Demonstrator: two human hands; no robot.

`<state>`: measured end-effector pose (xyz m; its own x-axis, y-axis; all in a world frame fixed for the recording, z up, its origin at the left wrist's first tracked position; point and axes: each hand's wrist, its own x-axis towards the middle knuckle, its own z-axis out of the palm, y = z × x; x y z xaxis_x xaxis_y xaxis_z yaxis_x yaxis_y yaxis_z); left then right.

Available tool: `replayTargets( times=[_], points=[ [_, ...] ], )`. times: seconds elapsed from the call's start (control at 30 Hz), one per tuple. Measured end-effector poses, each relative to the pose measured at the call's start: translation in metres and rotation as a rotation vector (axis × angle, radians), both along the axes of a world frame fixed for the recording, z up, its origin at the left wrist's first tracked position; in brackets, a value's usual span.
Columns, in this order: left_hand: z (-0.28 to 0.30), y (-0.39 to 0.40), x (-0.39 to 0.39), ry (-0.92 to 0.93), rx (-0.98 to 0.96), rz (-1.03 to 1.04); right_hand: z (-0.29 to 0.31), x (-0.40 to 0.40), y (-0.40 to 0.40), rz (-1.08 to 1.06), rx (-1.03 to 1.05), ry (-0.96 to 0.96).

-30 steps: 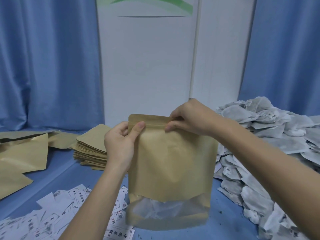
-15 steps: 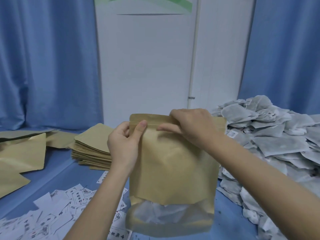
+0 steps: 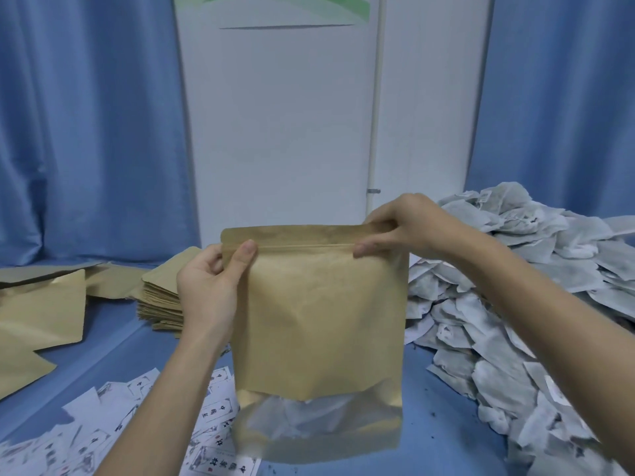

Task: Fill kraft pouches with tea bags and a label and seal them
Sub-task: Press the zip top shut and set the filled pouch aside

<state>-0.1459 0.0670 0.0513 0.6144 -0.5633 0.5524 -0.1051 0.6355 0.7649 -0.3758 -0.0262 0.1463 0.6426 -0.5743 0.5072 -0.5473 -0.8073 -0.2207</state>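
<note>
Blue surface (image 3: 429,424) is carrying everything, with blue curtains (image 3: 86,132) and a white panel (image 3: 275,132) standing behind.

Kraft pouch (image 3: 319,314) is standing upright at centre, base resting on the surface, top edge raised between both hands. Clear window low on its front is showing white tea bags inside.

Left hand (image 3: 206,286) is reaching up from below, forearm rising steeply, thumb pressing the front of the zip strip at the top left corner, fingers curling behind the pouch: pinching it.

Right hand (image 3: 402,228) is coming in from the right with the forearm sloping down toward the camera, wrist bent, thumb and fingers (image 3: 374,221) pinching the zip strip near the top right corner.

Pile of tea bags (image 3: 532,286) is lying just right of the pouch. Printed labels (image 3: 86,441) are lying scattered at front left, some under the pouch's left edge. Stack of flat pouches (image 3: 161,297) is sitting behind the left hand, loose pouches (image 3: 41,310) lying farther left.
</note>
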Motion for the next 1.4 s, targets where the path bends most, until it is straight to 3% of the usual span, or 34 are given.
replayTargets(
  times=[0.23, 0.43, 0.53, 0.7, 1.0, 1.1, 1.2, 1.3, 1.4],
  points=[
    [0.001, -0.005, -0.007, 0.022, -0.028, -0.02, -0.013, 0.001, 0.007, -0.024, 0.024, -0.193],
    [0.001, -0.004, -0.003, 0.004, -0.017, 0.002, -0.018, -0.018, 0.0, 0.004, 0.172, -0.266],
    [0.0, -0.006, -0.003, -0.002, -0.017, 0.014, -0.018, -0.02, -0.003, -0.024, 0.139, -0.293],
    [0.001, -0.004, -0.007, -0.011, -0.015, -0.007, -0.01, 0.001, 0.007, -0.044, 0.024, -0.083],
    [-0.001, -0.003, -0.007, -0.022, -0.054, -0.042, -0.006, 0.046, 0.012, -0.048, -0.162, 0.112],
    [0.0, -0.001, -0.006, 0.004, -0.02, -0.043, -0.01, 0.05, 0.013, -0.068, -0.234, 0.073],
    [0.001, -0.002, -0.008, 0.005, -0.007, -0.037, -0.021, 0.044, 0.01, -0.139, -0.505, 0.025],
    [0.001, -0.006, -0.015, -0.03, -0.01, -0.039, -0.035, 0.043, 0.006, -0.114, -0.785, -0.156],
    [-0.003, -0.008, -0.013, -0.018, -0.029, -0.018, -0.039, 0.036, -0.003, -0.154, -0.778, -0.231]
  ],
)
